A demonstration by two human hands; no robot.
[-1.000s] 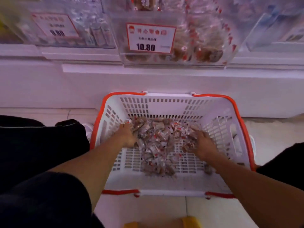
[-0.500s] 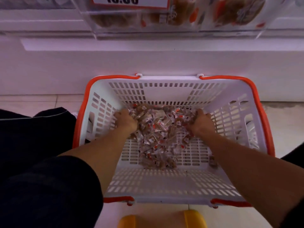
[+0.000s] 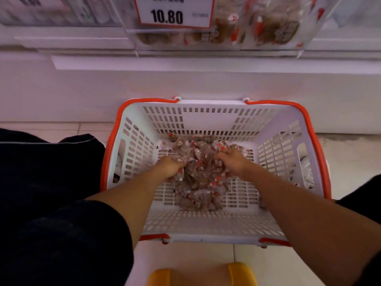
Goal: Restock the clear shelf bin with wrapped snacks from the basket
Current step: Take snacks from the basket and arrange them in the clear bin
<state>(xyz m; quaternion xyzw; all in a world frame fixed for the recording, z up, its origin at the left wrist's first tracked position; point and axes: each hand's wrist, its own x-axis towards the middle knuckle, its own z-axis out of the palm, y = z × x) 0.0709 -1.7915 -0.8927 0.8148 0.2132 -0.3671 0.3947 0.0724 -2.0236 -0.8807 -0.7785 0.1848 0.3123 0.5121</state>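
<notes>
Both hands are down in the basket [image 3: 288,129]: left hand [image 3: 171,167] and right hand [image 3: 232,159] curl round wrapped snacks [image 3: 198,188] heaped between them, clear shelf bin [image 3: 268,27] waiting above.

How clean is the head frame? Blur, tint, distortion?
Head view: dim with a pink-purple cast; price tag legible, clear bin and its contents soft; wrapped snacks smeared around both hands; basket rim and shelf edge bowed by the wide lens.

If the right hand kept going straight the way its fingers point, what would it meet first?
The right hand points forward-left into the wrapped snacks, which its fingers already touch. Beyond the pile, probably the basket back wall; depth is unclear.
</notes>
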